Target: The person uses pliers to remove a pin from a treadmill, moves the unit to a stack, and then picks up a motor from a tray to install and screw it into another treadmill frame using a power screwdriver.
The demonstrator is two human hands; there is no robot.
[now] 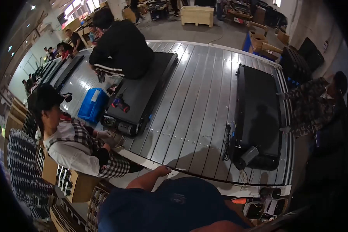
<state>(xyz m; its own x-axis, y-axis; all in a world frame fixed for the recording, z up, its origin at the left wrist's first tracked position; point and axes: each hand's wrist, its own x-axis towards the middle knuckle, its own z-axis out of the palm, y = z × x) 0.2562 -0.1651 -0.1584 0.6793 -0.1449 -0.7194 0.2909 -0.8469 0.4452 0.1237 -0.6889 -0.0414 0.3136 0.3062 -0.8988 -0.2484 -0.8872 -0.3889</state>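
Observation:
My left hand [163,170] is at the near edge of the metal-topped workbench [189,127], fingers curled; whatever may be inside them is hidden. My right hand is out of sight, with only part of the right arm [222,226] at the bottom. To the right lies a long black deck [257,104], resembling a treadmill base, with a grey cylindrical motor [249,156] and loose wires at its near end. A coiled black cable [227,143] rests beside it. Another black deck [143,91] lies on the left, bearing a red and blue power drill [120,104].
A co-worker in a checked apron [81,135] works at the left deck's near end. Another person in black [121,48] sits on that deck. A person in camouflage [311,104] leans at the right edge. A blue bin [92,104] and a wooden crate [197,16] are farther off.

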